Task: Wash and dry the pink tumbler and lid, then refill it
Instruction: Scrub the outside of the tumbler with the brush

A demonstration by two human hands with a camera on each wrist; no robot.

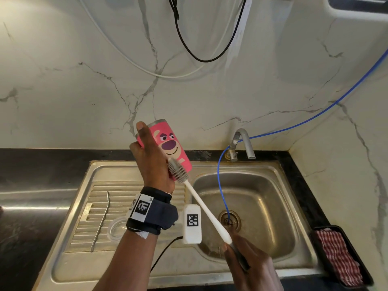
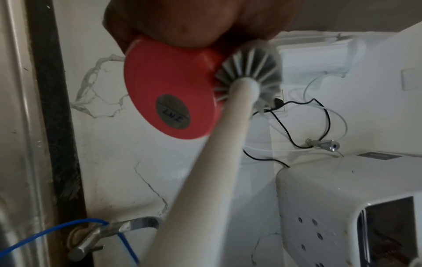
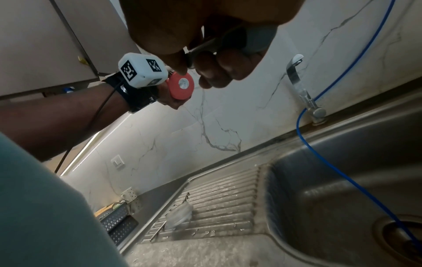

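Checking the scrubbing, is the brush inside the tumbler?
No, the brush head is pressed against the outside wall of the pink tumbler.

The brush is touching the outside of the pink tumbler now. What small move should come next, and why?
Probably draw the brush up the tumbler's side toward the rim. Its bristles press only the lower wall near the base, the left hand grips the tumbler over the sink, and the right hand holds the handle end, so most of the outside is not under the bristles.
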